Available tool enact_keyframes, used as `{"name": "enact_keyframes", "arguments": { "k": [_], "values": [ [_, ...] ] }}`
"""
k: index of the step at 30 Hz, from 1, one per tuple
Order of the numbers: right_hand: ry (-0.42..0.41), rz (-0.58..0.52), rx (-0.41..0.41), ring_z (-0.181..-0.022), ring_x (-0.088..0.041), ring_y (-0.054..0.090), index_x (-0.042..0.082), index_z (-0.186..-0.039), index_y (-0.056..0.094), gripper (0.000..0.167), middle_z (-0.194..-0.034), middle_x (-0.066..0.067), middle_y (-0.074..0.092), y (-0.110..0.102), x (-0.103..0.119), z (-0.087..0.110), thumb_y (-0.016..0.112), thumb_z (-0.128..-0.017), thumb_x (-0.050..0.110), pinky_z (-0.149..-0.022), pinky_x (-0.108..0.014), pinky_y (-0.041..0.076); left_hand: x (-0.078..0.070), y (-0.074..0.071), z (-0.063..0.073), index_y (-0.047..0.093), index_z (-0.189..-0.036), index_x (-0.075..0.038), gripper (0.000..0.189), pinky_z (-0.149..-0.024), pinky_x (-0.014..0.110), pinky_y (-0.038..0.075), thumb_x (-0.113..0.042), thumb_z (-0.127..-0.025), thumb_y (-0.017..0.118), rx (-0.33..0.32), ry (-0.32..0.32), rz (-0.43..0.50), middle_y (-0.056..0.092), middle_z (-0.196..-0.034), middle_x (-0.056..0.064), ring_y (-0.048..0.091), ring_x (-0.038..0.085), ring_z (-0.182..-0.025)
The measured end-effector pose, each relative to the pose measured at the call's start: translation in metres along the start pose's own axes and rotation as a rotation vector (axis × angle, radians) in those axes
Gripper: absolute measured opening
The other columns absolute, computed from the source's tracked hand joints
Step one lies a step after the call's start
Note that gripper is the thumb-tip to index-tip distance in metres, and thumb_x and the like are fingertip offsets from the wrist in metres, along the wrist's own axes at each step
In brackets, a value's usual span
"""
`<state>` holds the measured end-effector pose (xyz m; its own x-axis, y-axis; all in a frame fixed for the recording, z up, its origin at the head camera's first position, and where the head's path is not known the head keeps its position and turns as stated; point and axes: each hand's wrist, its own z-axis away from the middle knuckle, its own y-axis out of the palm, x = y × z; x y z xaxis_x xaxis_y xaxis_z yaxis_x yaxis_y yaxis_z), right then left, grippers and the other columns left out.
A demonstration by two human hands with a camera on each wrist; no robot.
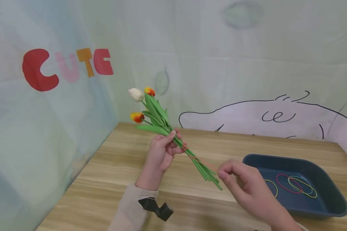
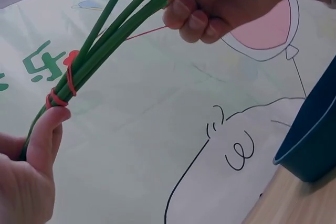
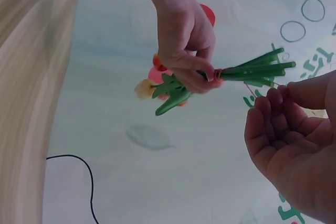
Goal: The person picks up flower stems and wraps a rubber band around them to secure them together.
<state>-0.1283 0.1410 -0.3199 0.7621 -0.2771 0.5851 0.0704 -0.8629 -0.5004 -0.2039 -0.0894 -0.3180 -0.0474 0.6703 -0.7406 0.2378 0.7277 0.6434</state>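
Observation:
My left hand [image 1: 163, 150] grips a bunch of tulips [image 1: 159, 112] around the stems, just below the leaves. One white bloom and two orange-yellow ones show at the upper left in the head view. A red rubber band [image 2: 59, 98] is wound round the green stems [image 2: 105, 45] beside the left fingers. Its free loop stretches toward the stem ends, where my right hand [image 1: 245, 186] pinches it between thumb and index finger. In the right wrist view the right hand [image 3: 294, 135] is close to the cut ends, its other fingers curled.
A dark blue tray [image 1: 332, 195] stands on the wooden table [image 1: 104, 186] at the right, partly behind the right hand. Several loose rubber bands [image 1: 296, 186], red, yellow and bluish, lie in it. A printed cloth backdrop [image 1: 205, 64] rises behind the table and at its left.

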Motion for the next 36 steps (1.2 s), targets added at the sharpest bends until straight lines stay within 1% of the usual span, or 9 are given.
{"name": "enact_keyframes", "arguments": {
  "k": [2, 4, 10, 14, 20, 22, 24, 29, 36],
  "values": [
    [-0.038, 0.024, -0.009, -0.077, -0.006, 0.054, 0.017, -0.093, 0.060, 0.029, -0.083, 0.007, 0.058, 0.004, 0.001, 0.000, 0.060, -0.087, -0.011, -0.064, -0.019, 0.047, 0.000, -0.001, -0.001, 0.057, -0.088, -0.004, 0.029, -0.055, 0.020, 0.059, 0.003, -0.102, 0.033, -0.030, -0.013, 0.021, 0.063, -0.072, 0.002, 0.066, 0.011, -0.061],
    [-0.084, 0.045, -0.027, -0.076, -0.006, 0.054, 0.016, -0.093, 0.060, 0.029, -0.083, 0.007, 0.058, 0.008, 0.000, 0.001, 0.062, -0.086, -0.012, -0.063, -0.019, 0.046, -0.001, -0.001, -0.001, 0.058, -0.087, -0.004, 0.030, -0.054, 0.019, 0.058, 0.003, -0.102, 0.033, -0.043, -0.025, 0.037, 0.062, -0.071, 0.002, 0.066, 0.011, -0.061],
    [-0.085, 0.054, -0.021, -0.076, -0.006, 0.055, 0.016, -0.095, 0.061, 0.030, -0.084, 0.007, 0.059, 0.011, 0.000, 0.002, 0.062, -0.085, -0.013, -0.062, -0.018, 0.047, -0.001, 0.000, -0.002, 0.057, -0.086, -0.006, 0.031, -0.053, 0.017, 0.057, 0.001, -0.102, 0.032, -0.052, -0.048, 0.070, 0.063, -0.071, 0.001, 0.065, 0.011, -0.062],
    [-0.067, 0.008, -0.014, -0.077, -0.008, 0.056, 0.015, -0.096, 0.061, 0.029, -0.085, 0.006, 0.060, 0.012, 0.000, 0.002, 0.059, -0.087, -0.013, -0.063, -0.019, 0.049, -0.002, 0.001, -0.001, 0.058, -0.085, -0.005, 0.032, -0.053, 0.017, 0.057, 0.001, -0.102, 0.032, -0.043, -0.057, 0.088, 0.063, -0.072, 0.000, 0.065, 0.011, -0.063],
    [-0.059, -0.189, 0.039, -0.084, -0.012, 0.057, 0.010, -0.099, 0.061, 0.030, -0.092, -0.002, 0.062, 0.013, -0.001, 0.001, 0.053, -0.089, -0.017, -0.071, -0.022, 0.054, -0.003, 0.002, 0.002, 0.058, -0.086, -0.006, 0.032, -0.053, 0.017, 0.057, 0.000, -0.102, 0.031, -0.005, -0.082, 0.093, 0.062, -0.071, 0.001, 0.065, 0.011, -0.062],
    [-0.049, -0.229, 0.053, -0.086, -0.013, 0.057, 0.009, -0.100, 0.061, 0.031, -0.094, -0.003, 0.062, 0.013, -0.002, 0.001, 0.051, -0.090, -0.018, -0.074, -0.023, 0.055, -0.002, 0.003, 0.004, 0.058, -0.086, -0.006, 0.032, -0.054, 0.017, 0.057, 0.000, -0.102, 0.031, 0.015, -0.096, 0.082, 0.062, -0.072, 0.000, 0.066, 0.011, -0.062],
    [-0.017, -0.249, 0.059, -0.087, -0.013, 0.059, 0.011, -0.101, 0.062, 0.031, -0.095, -0.002, 0.063, 0.013, -0.003, 0.001, 0.052, -0.090, -0.016, -0.075, -0.023, 0.055, -0.001, 0.004, 0.004, 0.058, -0.086, -0.007, 0.032, -0.055, 0.018, 0.058, 0.000, -0.102, 0.032, 0.040, -0.107, 0.070, 0.063, -0.072, 0.000, 0.066, 0.011, -0.063],
    [-0.008, -0.289, 0.058, -0.088, -0.014, 0.060, 0.010, -0.100, 0.063, 0.030, -0.096, -0.003, 0.064, 0.017, -0.011, 0.001, 0.052, -0.090, -0.016, -0.077, -0.023, 0.056, 0.006, 0.008, 0.006, 0.060, -0.086, -0.007, 0.033, -0.056, 0.019, 0.059, 0.002, -0.101, 0.032, 0.112, -0.137, 0.026, 0.065, -0.073, 0.000, 0.067, 0.011, -0.065],
    [-0.070, -0.325, 0.051, -0.087, -0.013, 0.059, 0.007, -0.099, 0.062, 0.029, -0.094, -0.005, 0.063, 0.025, -0.027, -0.003, 0.052, -0.089, -0.018, -0.076, -0.024, 0.055, 0.020, 0.013, 0.009, 0.062, -0.088, -0.007, 0.030, -0.056, 0.020, 0.059, 0.000, -0.101, 0.035, 0.200, -0.243, -0.011, 0.066, -0.074, 0.000, 0.067, 0.010, -0.065]
  ]
}}
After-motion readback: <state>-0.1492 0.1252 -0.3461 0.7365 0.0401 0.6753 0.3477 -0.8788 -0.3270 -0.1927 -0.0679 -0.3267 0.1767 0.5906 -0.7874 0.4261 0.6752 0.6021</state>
